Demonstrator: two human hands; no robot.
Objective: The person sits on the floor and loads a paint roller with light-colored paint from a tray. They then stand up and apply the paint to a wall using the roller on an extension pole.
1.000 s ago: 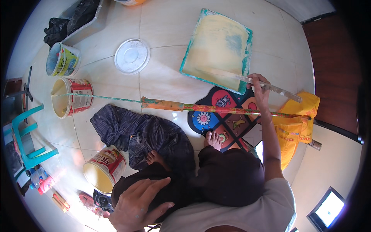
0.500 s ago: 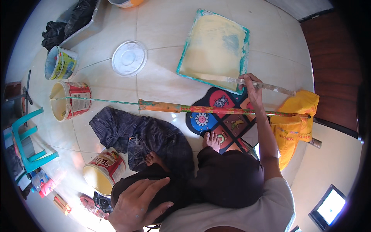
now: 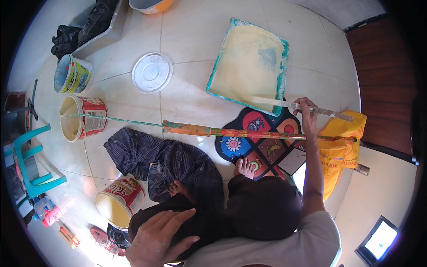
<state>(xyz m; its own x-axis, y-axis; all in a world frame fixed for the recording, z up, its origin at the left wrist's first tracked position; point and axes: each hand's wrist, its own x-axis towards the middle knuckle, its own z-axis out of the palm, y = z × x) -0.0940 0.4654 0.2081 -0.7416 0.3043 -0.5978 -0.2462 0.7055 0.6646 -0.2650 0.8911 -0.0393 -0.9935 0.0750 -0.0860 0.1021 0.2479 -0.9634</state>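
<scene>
My right hand is closed around a flat, paint-stained wooden stick. The stick's far end lies in the cream paint that covers the floor of a teal-rimmed paint tray. A bluish patch shows through the paint on the tray's right side. On my left knee rests my left hand, fingers loosely spread and holding nothing. Between me and the tray lies a long pole with an orange handle; its thin teal rod reaches to the red-labelled bucket on the left.
Another red-labelled bucket leans near my left knee. A dark checked cloth and a patterned mat lie by my feet. Yellow bags stand right. Farther left are a round lid, a yellow-green bucket and a teal stool.
My right hand has shifted a little right and nearer, drawing the stick with it through the tray. My left hand stays on the knee. The whole view has tilted slightly.
</scene>
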